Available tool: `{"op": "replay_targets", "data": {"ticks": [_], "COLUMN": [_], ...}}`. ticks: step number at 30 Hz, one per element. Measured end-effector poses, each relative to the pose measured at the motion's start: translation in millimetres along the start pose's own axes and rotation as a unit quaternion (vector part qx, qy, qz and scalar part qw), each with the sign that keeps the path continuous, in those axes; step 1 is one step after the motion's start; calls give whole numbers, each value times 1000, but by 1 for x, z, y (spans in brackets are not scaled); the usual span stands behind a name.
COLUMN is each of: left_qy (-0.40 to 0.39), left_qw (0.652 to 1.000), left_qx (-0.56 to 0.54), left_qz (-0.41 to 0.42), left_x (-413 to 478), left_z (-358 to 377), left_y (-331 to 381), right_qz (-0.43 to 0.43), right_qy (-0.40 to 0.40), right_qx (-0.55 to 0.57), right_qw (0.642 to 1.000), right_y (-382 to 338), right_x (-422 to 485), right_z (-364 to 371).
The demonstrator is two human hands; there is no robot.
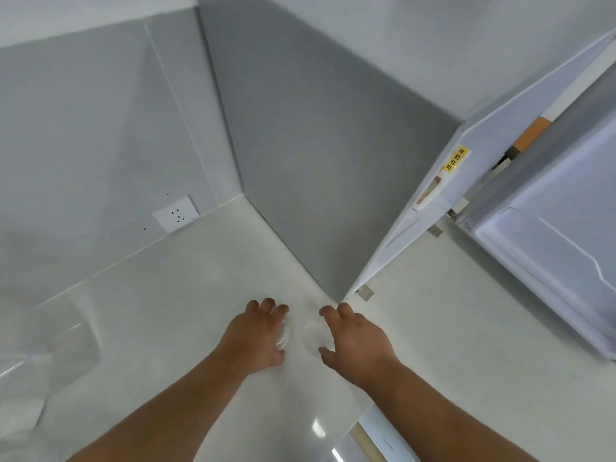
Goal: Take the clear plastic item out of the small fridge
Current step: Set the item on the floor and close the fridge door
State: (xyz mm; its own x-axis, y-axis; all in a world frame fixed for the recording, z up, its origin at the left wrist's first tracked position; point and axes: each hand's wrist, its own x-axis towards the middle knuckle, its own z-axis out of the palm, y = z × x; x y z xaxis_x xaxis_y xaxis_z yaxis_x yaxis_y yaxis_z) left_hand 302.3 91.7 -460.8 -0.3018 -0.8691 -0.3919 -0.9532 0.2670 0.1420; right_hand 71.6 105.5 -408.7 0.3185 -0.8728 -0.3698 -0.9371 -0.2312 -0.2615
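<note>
Hands: 2, bare, both reaching forward over a white surface [186, 295] near the corner of 2 grey walls.

Left hand [258, 335]: fingers curled, partly spread, thumb low; fingertips appear to touch the left side of a clear plastic item [301, 331]. Whether it grips firmly cannot be told.

Right hand [355, 345]: fingers curled and apart, thumb below; cupped against the right side of the same item, contact apparent but grip uncertain.

Clear plastic item: transparent, rounded, hard to make out against the pale surface; lies between the 2 hands, resting on or just above the surface, outside the fridge.

Small fridge [550, 248]: white, at right, door [433, 208] swung open toward the wall corner, its lower edge near the right hand. Yellow label [456, 159] with printed characters on the door edge. Orange object [531, 133] visible inside, upper part.

Wall socket [176, 213]: white, on left wall just above the surface.

Clear container [50, 341]: far left on the surface, well apart from the hands.
</note>
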Motion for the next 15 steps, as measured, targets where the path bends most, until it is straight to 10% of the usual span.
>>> {"op": "replay_targets", "data": {"ticks": [15], "left_qy": [220], "left_qw": [961], "left_qx": [-107], "left_qz": [129], "left_x": [-19], "left_z": [-136], "left_y": [148], "right_qz": [49], "right_qy": [230], "right_qx": [17], "right_qw": [972], "right_y": [86], "right_x": [-101], "right_z": [-123]}}
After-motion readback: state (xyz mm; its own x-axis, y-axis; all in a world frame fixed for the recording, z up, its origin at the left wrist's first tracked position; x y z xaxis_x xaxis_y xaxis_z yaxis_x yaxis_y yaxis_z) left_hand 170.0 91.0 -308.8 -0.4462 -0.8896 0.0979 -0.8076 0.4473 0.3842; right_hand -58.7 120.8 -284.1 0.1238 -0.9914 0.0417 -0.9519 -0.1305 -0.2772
